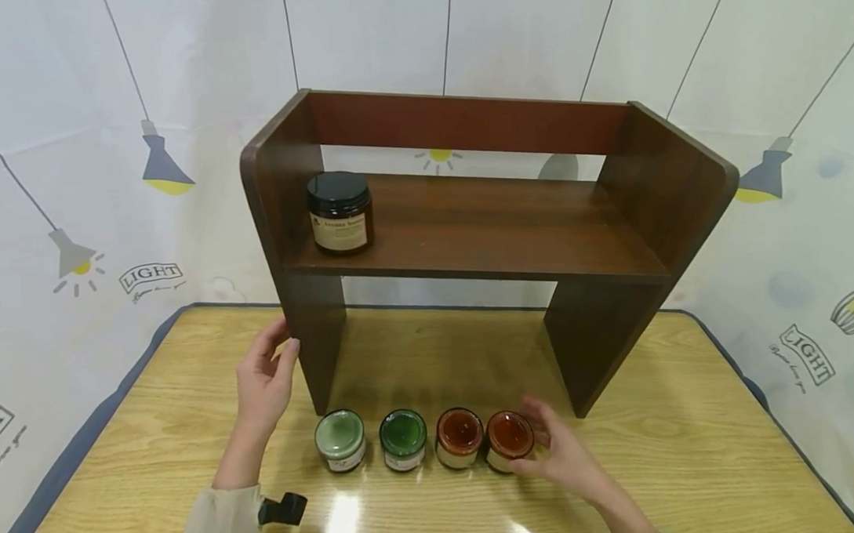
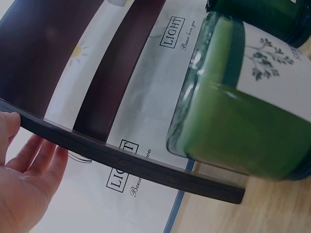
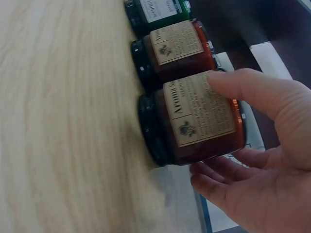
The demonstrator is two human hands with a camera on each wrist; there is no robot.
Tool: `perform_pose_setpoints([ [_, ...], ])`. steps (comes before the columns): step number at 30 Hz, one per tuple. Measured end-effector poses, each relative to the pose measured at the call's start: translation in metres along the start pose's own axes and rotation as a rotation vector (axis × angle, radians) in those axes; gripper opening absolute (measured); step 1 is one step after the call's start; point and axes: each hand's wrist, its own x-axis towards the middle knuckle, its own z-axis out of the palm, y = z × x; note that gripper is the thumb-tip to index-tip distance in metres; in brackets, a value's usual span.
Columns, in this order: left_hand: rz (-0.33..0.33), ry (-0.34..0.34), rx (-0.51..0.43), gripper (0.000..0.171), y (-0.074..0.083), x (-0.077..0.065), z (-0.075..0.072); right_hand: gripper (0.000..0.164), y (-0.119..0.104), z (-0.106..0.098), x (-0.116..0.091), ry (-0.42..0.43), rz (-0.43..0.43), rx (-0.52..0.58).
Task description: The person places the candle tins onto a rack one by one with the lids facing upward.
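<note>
On the table, a row of glass jars stands lids down: a pale green jar, a dark green jar, a red-brown jar and, at the right end, an amber jar. My right hand holds the amber jar, thumb on its beige label and fingers round the far side, as the right wrist view shows. At the left panel of a dark brown wooden shelf, my left hand touches the front edge with its thumb; its other fingers lie along the outer side.
A brown jar with a black lid stands upright at the left of the shelf board. The shelf's right panel rises behind my right hand. A printed white curtain surrounds the wooden table.
</note>
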Motion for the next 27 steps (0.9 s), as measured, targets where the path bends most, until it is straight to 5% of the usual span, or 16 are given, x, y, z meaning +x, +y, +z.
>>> perform_pose_setpoints([
  [10,-0.015,-0.008,0.013,0.029,0.002,0.001,0.001,0.088,0.010,0.007,-0.001,-0.021,0.010,-0.117],
  [27,-0.011,-0.011,0.022,0.028,0.001,0.000,-0.001,0.076,0.017,0.013,0.001,0.008,0.026,-0.114],
])
